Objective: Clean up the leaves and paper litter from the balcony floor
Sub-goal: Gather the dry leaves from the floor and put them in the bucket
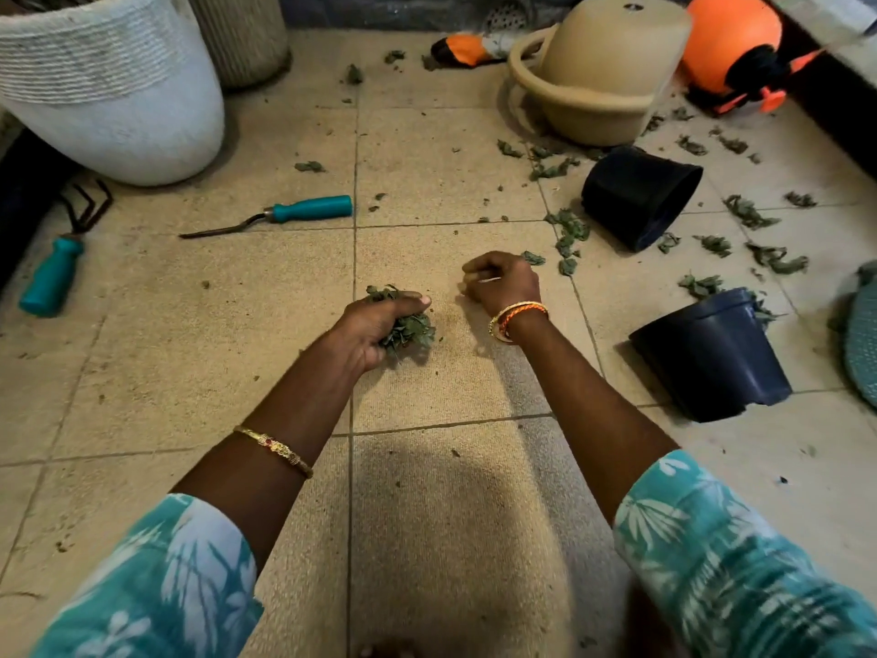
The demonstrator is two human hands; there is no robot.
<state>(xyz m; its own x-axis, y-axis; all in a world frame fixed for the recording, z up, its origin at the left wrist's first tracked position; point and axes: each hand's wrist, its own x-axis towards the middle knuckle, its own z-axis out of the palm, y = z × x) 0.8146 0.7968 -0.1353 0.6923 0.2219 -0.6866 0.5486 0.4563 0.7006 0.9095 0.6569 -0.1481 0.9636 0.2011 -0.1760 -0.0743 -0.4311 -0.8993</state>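
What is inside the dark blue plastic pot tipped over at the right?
Green leaf scraps show at the rim of the dark blue plastic pot. Its mouth faces away from the camera, so its wall hides the inside.

on the tiled floor point(213, 372), two hand tools point(303, 211) lie near the left edge before a large planter point(109, 87). scattered leaves point(564, 230) and two tipped pots point(640, 197) lie toward the right edge, an upturned pot point(602, 73) behind them.

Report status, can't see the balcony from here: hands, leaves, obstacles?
Left hand grips leaf bunch. Right hand curled at floor; contents unclear. Loose leaves remain right, among tipped pots.
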